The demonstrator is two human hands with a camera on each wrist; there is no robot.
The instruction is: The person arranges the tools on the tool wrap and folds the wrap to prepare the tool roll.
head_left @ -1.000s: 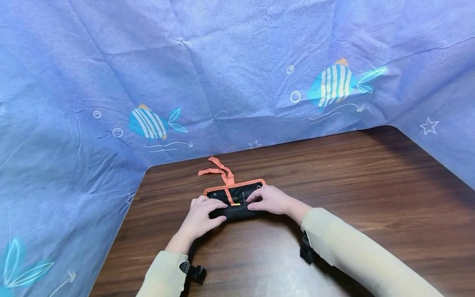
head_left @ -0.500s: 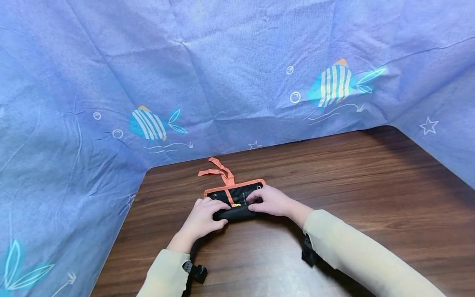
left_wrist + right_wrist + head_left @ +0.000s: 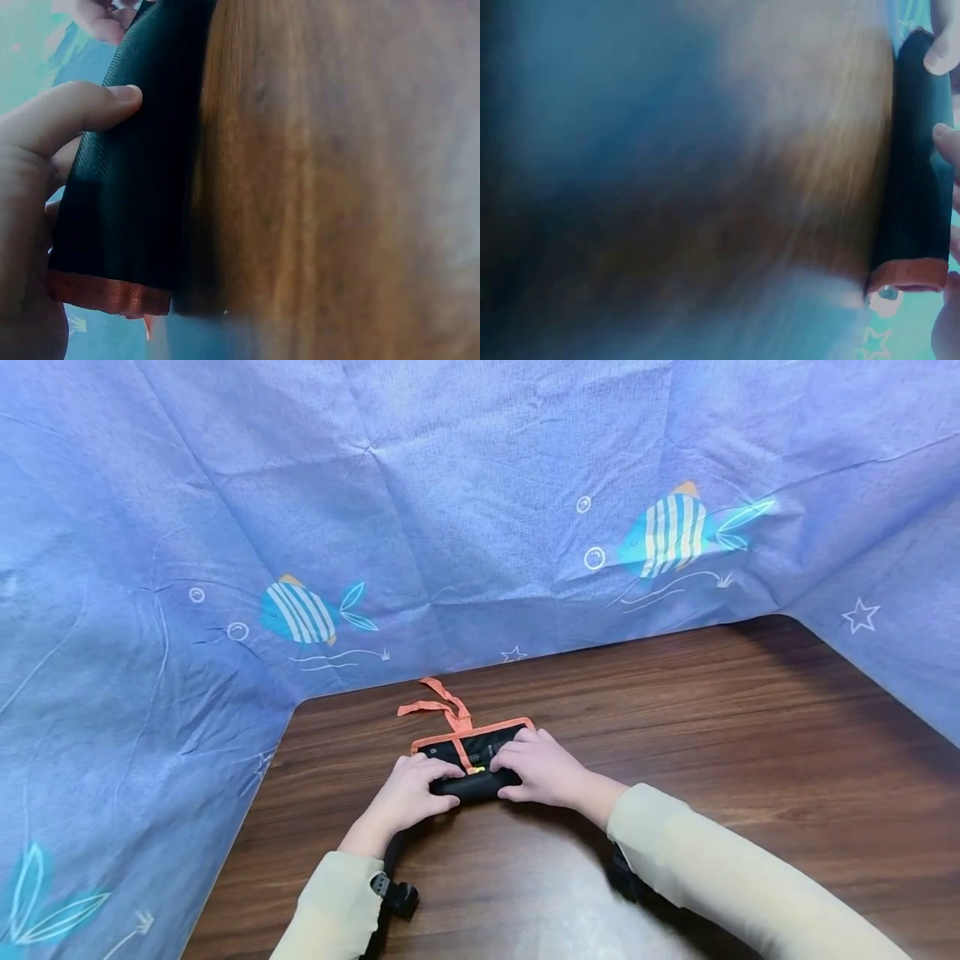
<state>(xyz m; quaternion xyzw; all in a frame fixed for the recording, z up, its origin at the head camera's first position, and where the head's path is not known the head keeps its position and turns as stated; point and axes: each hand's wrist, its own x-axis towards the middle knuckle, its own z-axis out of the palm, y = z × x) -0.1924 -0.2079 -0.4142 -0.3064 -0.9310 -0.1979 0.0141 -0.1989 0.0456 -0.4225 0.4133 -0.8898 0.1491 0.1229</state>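
A black fabric roll-up pouch (image 3: 480, 788) with orange edging lies on the table, its near part rolled into a thick tube and its far part flat. My left hand (image 3: 408, 792) holds the left of the tube, fingers over the top and thumb on the near side. On the right of the tube, my right hand (image 3: 546, 772) grips it the same way. Two orange ties (image 3: 453, 708) trail from the far edge. In the left wrist view the left thumb (image 3: 97, 106) presses the black fabric (image 3: 135, 180). The right wrist view shows the tube's orange-edged end (image 3: 909, 274).
The brown wood-grain table (image 3: 675, 718) stretches to the right and toward the front. A blue cloth (image 3: 465, 510) printed with fish hangs behind and around it. A small yellow piece (image 3: 478, 769) shows at the middle of the roll.
The right hand has shifted a little to the left, with its fingers now further over the tube. The left hand has moved slightly right. The pouch stays in nearly the same place.
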